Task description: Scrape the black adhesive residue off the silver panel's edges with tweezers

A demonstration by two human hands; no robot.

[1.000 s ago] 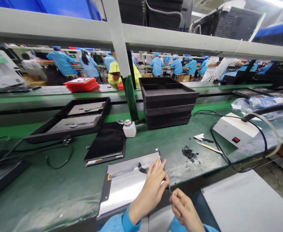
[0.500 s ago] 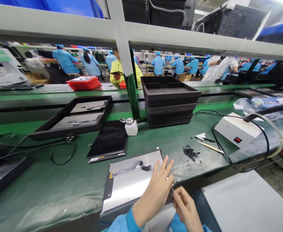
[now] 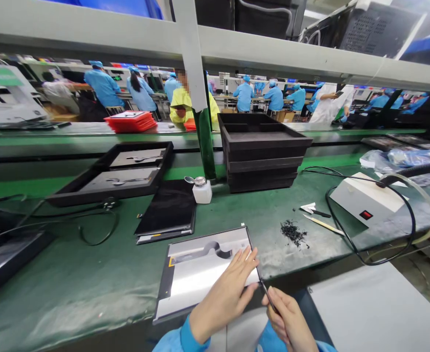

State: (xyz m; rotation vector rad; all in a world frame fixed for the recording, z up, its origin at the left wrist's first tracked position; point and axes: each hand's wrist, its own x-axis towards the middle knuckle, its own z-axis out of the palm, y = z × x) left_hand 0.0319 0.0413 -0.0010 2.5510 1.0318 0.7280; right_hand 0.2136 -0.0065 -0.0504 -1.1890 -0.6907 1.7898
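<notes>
A flat display panel [image 3: 196,283] with a silvery back, dark edges and a curved grey ribbon cable [image 3: 215,248] lies at the table's front edge. My left hand [image 3: 229,286] rests on its right part, fingers stretched out and holding nothing. In my right hand [image 3: 286,313], just off the panel's lower right corner, is a slim dark pointed tool [image 3: 269,296]. Its tip meets the panel's right edge; its exact kind is unclear. A heap of small black scraps [image 3: 293,233] lies to the right, near a pale-handled craft knife [image 3: 324,225].
Behind the panel are stacked dark screens [image 3: 169,208] and a white pump bottle [image 3: 202,191]. Black trays [image 3: 262,161] stand stacked at the back; another tray [image 3: 104,188] holds panels at left. A white box [image 3: 367,198] with looping cables stands right. Co-workers sit beyond.
My left hand has come down flatter onto the panel. My right hand has shifted slightly right and down, and more of the dark tool now shows. The view has tilted slightly.
</notes>
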